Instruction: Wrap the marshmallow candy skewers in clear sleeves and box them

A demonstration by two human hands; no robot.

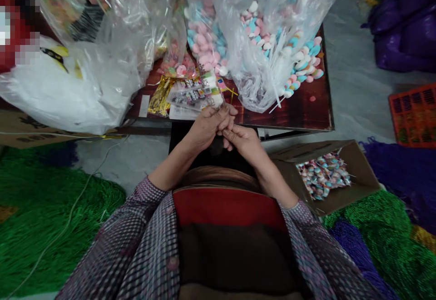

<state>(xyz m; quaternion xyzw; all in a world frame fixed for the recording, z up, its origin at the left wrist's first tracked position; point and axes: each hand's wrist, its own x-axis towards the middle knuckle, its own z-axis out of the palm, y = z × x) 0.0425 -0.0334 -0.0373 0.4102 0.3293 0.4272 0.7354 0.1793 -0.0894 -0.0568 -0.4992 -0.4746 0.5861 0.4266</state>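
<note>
Both hands meet in front of the table's near edge. My left hand (210, 127) is closed round the lower end of a clear-wrapped candy stick (213, 88) with white and green pieces, which points away from me over the table. My right hand (241, 140) is pinched just below, its fingertips touching the left fingers; what lies in them is hidden. Flat printed clear wrappers (187, 97) lie beside the candy stick. To their left is a bundle of gold twist ties (159, 100).
Large clear bags of pink, blue and white candies (206, 41) cover the table (306, 113). Loose candy skewers (303, 68) lie at right, near white sticks (279, 63). A cardboard box (364, 177) of wrapped candies stands low at right. A white bag (68, 95) sits at left.
</note>
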